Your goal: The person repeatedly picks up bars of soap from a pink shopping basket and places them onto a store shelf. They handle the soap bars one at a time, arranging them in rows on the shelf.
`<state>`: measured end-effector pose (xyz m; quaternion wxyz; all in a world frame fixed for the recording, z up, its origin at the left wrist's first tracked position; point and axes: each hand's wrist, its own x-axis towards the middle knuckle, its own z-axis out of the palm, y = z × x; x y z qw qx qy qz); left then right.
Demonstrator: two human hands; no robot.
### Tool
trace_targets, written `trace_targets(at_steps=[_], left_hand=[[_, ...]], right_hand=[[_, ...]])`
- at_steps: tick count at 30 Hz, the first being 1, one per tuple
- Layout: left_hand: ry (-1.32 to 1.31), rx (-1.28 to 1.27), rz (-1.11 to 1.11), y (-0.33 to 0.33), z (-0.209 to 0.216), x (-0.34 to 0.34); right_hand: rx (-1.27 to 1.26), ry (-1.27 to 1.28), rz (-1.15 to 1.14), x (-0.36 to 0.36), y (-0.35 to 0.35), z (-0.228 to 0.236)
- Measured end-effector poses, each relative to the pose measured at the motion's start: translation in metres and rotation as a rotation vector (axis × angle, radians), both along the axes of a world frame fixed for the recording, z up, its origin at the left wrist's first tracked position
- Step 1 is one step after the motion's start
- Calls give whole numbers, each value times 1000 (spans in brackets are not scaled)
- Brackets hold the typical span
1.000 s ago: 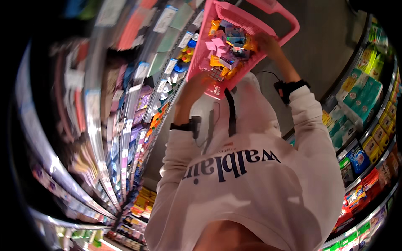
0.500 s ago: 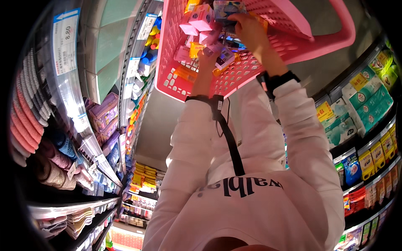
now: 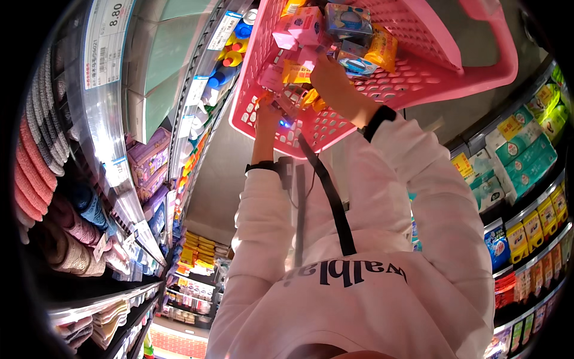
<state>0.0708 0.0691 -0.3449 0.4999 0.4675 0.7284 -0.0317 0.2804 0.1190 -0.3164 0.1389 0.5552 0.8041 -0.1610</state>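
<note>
A pink, perforated plastic shopping basket (image 3: 418, 81) is reached into by both hands, and the handled goods are all contained in it. By the left hand (image 3: 266, 116), low at the basket's near left corner, something small and orange (image 3: 263, 98) is touched; its fingers are curled, but whether anything is gripped cannot be told. The right hand (image 3: 336, 81) is bent inward over the pile; its fingertips are hidden, so its opening and any hold cannot be told.

Beyond the right hand, a pale pink cube-shaped box (image 3: 306, 25) and a dark blue box (image 3: 348, 21) are already placed inside; just right of it, a shiny orange soft packet (image 3: 382, 49) is laid. The goods are gathered but left jumbled, in no visible order; what remains to be done cannot be judged.
</note>
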Motion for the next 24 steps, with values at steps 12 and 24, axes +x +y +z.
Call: trace_targets(at_steps=[12,24], left_hand=[[-160,447,-295,30,24,67],[-320,257,-125,8,10,51]], right_hand=[[-3,-264,330,6,-22,-96],[-100,98,534,23,5,-83]])
